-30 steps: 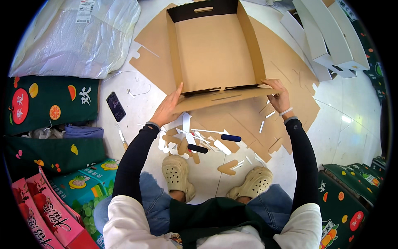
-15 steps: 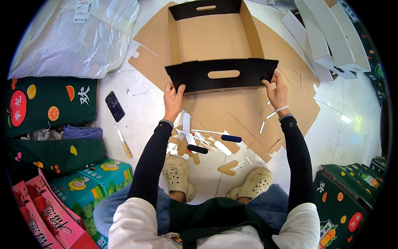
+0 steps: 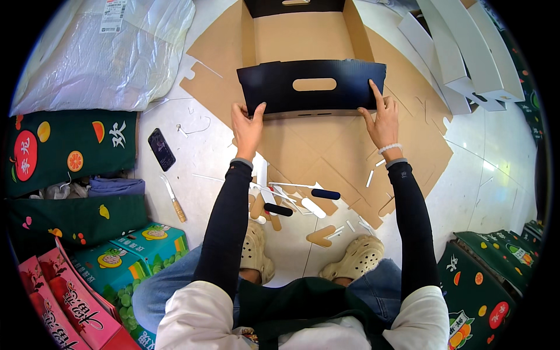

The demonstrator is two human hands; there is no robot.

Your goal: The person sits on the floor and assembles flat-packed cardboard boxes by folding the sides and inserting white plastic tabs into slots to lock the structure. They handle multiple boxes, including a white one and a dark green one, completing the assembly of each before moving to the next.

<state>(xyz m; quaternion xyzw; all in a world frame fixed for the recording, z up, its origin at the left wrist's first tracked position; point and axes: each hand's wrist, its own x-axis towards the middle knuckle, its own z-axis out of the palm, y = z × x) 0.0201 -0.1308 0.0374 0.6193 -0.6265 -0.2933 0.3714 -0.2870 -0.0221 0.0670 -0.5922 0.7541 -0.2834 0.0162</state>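
Note:
An open cardboard box, tan inside with black end panels, rests on flat brown cardboard in front of me. Its near black panel has an oval handle slot. At the panel's lower left corner, my left hand grips the box, thumb in front and fingers along the side. My right hand lies against the right end of the panel with its fingers spread: the index finger reaches up the face and the thumb touches near the lower edge.
Flat cardboard sheets cover the floor under the box. Cut-out scraps lie by my shoes. A phone and a wooden-handled knife are at the left. White boxes stand far right; dark green printed boxes flank me.
The near panel has swung more upright, and the box has shifted slightly away. My right hand has changed from pinching the panel's edge to pressing its face; my left hand has moved slightly up.

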